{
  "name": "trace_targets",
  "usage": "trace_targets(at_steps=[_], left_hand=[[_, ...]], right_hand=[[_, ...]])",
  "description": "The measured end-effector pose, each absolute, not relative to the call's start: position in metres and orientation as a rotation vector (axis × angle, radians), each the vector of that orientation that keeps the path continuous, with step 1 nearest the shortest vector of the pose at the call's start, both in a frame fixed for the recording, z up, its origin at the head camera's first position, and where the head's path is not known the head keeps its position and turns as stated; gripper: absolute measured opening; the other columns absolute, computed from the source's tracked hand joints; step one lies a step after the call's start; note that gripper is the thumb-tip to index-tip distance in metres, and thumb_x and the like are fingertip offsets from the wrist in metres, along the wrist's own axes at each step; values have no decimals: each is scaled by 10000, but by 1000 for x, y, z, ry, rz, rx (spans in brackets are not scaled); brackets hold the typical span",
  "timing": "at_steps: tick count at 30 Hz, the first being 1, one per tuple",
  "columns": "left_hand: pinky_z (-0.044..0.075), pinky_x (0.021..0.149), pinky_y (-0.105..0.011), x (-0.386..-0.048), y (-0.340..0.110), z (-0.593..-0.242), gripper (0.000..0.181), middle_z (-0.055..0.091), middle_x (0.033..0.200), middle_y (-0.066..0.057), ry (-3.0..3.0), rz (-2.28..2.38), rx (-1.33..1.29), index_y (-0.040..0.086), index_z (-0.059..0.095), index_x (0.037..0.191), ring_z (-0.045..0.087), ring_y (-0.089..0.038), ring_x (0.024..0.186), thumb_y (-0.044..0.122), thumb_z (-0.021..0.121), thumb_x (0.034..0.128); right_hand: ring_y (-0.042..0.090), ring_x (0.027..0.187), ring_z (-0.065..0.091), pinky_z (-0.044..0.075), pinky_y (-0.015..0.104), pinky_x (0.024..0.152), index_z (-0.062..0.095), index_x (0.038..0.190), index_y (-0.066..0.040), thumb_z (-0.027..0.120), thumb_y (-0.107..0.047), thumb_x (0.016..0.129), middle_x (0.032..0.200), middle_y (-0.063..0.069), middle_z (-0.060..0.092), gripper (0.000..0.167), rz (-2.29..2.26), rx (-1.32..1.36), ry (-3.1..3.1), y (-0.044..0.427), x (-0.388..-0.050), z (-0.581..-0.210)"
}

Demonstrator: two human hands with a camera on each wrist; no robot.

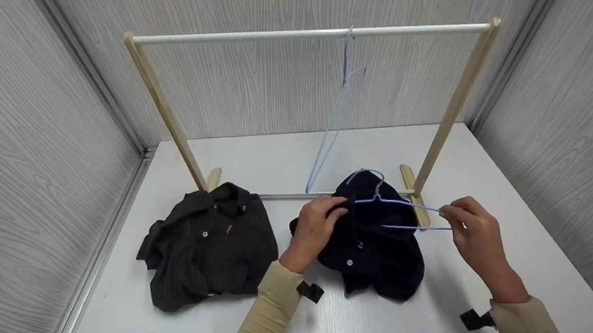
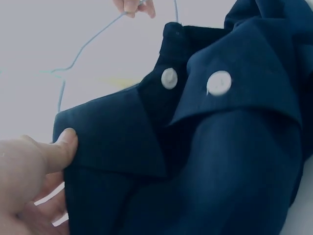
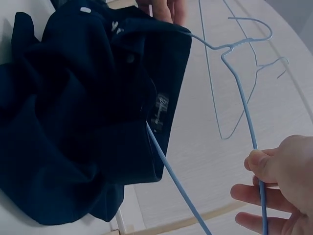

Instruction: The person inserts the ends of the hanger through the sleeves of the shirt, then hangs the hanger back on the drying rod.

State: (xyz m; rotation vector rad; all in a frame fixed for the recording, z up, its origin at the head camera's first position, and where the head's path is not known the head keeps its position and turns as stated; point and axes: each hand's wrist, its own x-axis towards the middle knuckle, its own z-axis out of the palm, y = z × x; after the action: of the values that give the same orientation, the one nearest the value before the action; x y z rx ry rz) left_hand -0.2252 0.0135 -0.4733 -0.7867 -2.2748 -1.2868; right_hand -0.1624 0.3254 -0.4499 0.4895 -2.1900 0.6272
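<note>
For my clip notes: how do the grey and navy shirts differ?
The grey shirt is charcoal; the navy shirt is dark blue. The grey shirt lies unheld on the table; the navy shirt is held at the collar. A hanger is partly inside the navy shirt; none shows in the grey shirt. Both have pale buttons.

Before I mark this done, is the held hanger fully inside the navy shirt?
Partly: the hanger enters the collar, but the right hand grips it outside.
</note>
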Motion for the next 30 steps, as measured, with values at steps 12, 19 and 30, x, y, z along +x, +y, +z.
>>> trace_targets(at_steps=[12,19,30], left_hand=[[529,812,-242,-220,33,-458,237,700,995,-23,-2174,-1282,-823,122,723,1178,655,-118,917,189,634,969],[505,825,-258,-217,43,-458,315,556,1097,-61,-2223,-1299,-775,189,685,1264,552,-140,892,317,617,985],[451,1012,-306,-218,52,-456,181,616,1170,-72,-2129,-1302,-768,147,760,978,564,-180,1114,296,662,944]], right_hand=[[154,685,561,418,164,640,757,835,13,758,137,764,822,109,626,143,666,472,-2123,309,-166,-452],[148,693,555,413,174,635,760,840,17,761,138,760,819,102,625,145,682,468,-2121,306,-165,-456],[188,726,578,406,182,653,760,878,-13,768,108,770,852,103,618,162,734,461,-2145,304,-163,-460]])
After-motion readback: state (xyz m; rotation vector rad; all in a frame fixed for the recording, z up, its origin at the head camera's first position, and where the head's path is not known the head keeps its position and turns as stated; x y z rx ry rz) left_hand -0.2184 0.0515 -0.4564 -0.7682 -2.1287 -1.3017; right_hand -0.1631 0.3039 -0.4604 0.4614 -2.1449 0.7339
